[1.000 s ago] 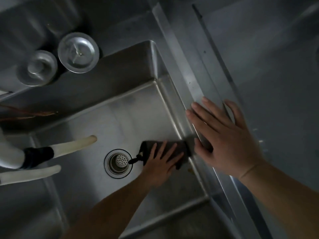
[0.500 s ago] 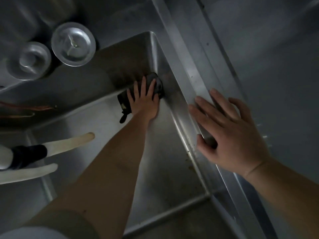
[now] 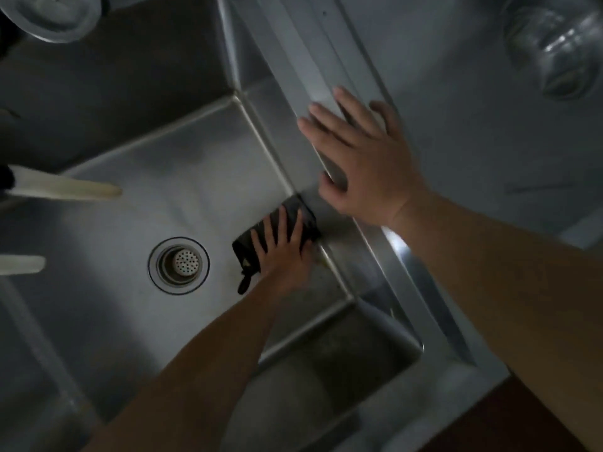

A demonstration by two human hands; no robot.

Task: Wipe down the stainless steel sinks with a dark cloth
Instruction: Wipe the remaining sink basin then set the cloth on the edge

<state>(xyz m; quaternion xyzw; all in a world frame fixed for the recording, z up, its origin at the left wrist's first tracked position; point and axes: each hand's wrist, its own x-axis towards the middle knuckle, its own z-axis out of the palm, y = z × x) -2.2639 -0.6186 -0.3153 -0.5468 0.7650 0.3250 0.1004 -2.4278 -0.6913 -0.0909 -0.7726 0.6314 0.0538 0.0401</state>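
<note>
Head view, single frame, dim light.

Item 1. Fingers [image 3: 274, 231] of the left hand [image 3: 284, 256]: spread and laid flat, pressing down on the dark cloth [image 3: 293, 220]; nothing is pinched or gripped, the cloth is held only by the palm's weight.

Item 2. Dark cloth: folded, lying on the basin floor hard against the foot of the right-hand wall, to the right of the drain strainer [image 3: 178, 265] and clear of it. A short dark loop or tag trails from its near edge.

Item 3. Right hand [image 3: 362, 158]: open, fingers extended, resting flat on the rim [image 3: 293, 60] between this basin and the neighbouring steel surface; it holds nothing and appears to serve as a brace.

Item 4. Sink [image 3: 146, 190]: stainless, one basin in full view. Two pale hose ends [image 3: 78, 190] reach over it from the left. A round metal lid [image 3: 55, 14] sits at the top left corner, a clear glass vessel [image 3: 561, 44] at the top right.

Step in hand, as judged: wiping the floor-to-wall seam on the basin's right side.

Next move, as judged: sliding the cloth along that seam under steady flat pressure, then working the remaining floor around the strainer. The trailing loop should be kept off the strainer holes.
</note>
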